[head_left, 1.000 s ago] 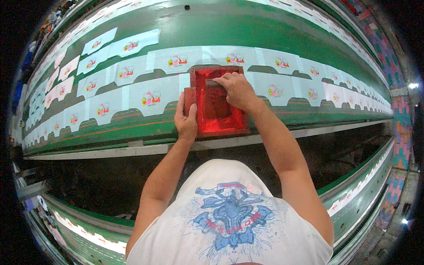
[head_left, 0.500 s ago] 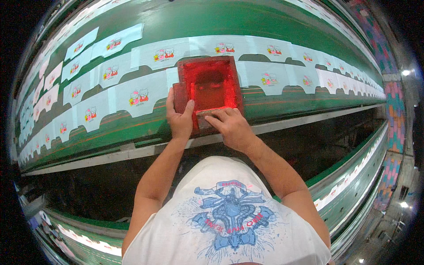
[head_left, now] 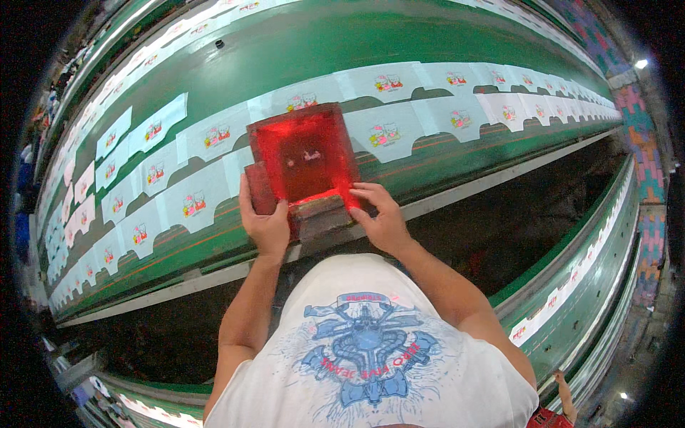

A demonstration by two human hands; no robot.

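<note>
A screen-printing frame (head_left: 345, 143), dark red with wet red ink inside, is tilted slightly above the near edge of the green printing table (head_left: 285, 53). My left hand (head_left: 267, 230) grips its near left side, thumb on top, beside a dark red block (head_left: 260, 189) attached to that side. At the near right corner, my right hand (head_left: 383, 217) is closed on the frame with fingers and thumb. A squeegee (head_left: 315, 207) lies across the frame's near end between my hands. Light blue fabric pieces (head_left: 389, 143) with small cartoon prints lie in rows around the frame.
Pale pink printed pieces (head_left: 528, 107) continue the row to the right. A pale rail (head_left: 457, 187) runs along the table's near edge. Behind me stands another green table (head_left: 571, 285) with printed pieces. At the lower right is another person in red (head_left: 551, 418).
My right hand has left the squeegee and taken hold of the frame's near right corner. The frame has shifted along the row and toward me, uncovering a printed piece on its right.
</note>
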